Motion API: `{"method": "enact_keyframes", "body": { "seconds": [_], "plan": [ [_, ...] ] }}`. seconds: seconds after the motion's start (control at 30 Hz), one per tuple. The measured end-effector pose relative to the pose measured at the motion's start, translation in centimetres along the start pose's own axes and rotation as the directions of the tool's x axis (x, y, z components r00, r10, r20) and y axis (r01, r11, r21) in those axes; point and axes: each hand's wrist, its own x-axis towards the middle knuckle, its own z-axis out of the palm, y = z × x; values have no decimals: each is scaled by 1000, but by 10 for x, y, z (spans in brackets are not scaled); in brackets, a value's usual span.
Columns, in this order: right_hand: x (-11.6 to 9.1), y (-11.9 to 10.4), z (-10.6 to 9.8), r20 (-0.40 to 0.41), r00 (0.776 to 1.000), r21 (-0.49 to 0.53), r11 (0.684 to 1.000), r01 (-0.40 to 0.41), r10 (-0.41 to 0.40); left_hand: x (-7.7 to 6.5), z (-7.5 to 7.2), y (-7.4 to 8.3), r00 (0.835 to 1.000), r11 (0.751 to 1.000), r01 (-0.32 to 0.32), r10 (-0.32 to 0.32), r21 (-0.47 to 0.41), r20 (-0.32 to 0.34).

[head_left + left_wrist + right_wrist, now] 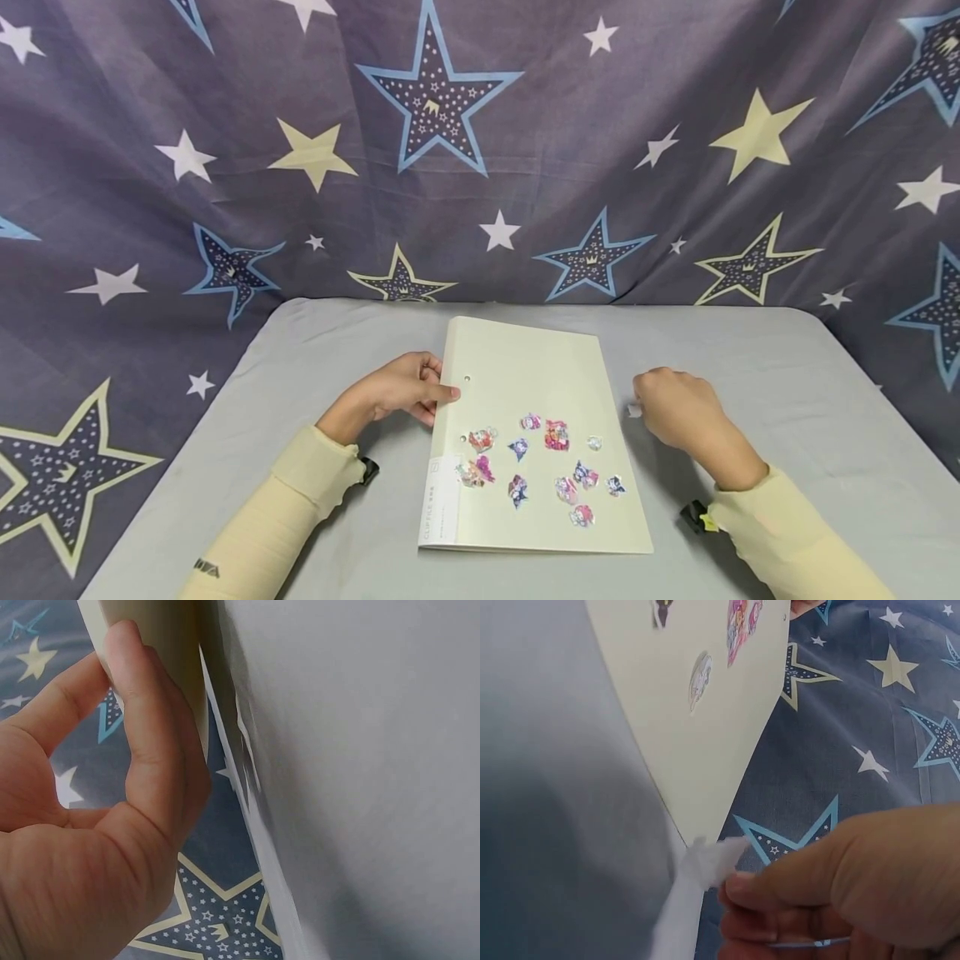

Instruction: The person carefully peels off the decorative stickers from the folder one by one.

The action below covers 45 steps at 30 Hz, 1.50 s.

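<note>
A cream clip file [532, 367] is in the middle of the grey table, its cover dotted with several shiny cartoon stickers [557, 435]. My left hand [401, 387] grips its left, spine side, thumb on the cover and the other fingers curled round the edge. To the right of the file, my right hand [682, 408] pinches a small, whitish, see-through scrap [714, 861] between thumb and forefinger. In the right wrist view, that scrap overlaps the file's corner. A clear oval sticker [700, 681] shows on the cover there.
A white label [440, 502] with print wraps the lower spine of the file. Grey cloth [780, 383] covers the table on both sides. Behind the table hangs a dark curtain [465, 208] with stars. Black wrist straps [693, 517] show below the cuffs.
</note>
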Motion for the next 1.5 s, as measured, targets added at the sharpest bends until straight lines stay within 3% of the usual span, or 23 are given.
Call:
{"method": "enact_keyframes", "body": {
  "seconds": [0.23,0.37,0.67,1.27,1.5],
  "plan": [
    [2,8,6,-79,993,-49,994,-94,90,1,0,-1,1000,1000,-7,7,6,0],
    [4,11,10,-67,991,-35,992,-119,116,2,0,-1,1000,1000,-4,4,7,-2],
    [3,5,10,135,990,78,995,-54,44,2,-1,0,1000,1000,-6,6,9,-6],
    [-5,-28,5,48,998,127,992,26,-33,3,-1,-3,1000,1000,-15,15,6,3],
    [-9,-42,4,49,995,137,987,78,-85,3,-1,-3,1000,1000,-7,7,6,2]
  ]
}}
